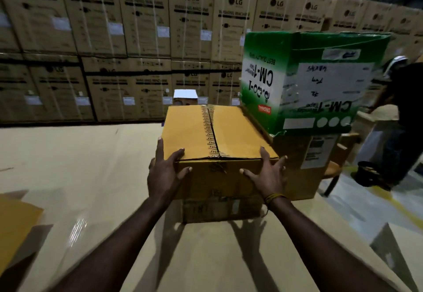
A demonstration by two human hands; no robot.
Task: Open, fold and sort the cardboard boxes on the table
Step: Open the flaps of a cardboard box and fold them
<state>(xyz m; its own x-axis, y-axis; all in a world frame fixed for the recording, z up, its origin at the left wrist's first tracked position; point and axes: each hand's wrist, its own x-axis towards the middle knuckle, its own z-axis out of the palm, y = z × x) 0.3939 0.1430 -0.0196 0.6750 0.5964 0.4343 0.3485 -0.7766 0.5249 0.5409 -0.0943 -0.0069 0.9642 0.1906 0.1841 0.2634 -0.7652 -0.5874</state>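
Both hands grip a taped brown cardboard box (215, 131) at its near corners at the centre of the view: the left hand (163, 172) wraps the left corner with fingers spread over top and front, the right hand (266, 172) clasps the right corner likewise. The box sits on another carton (219, 209). At 2 o'clock, an upside-down green-and-white box (309, 81) rests on a brown box (297, 165). Stacked washing-machine cartons (146, 16) line 12 o'clock; a person (402, 113) stands at 3 o'clock.
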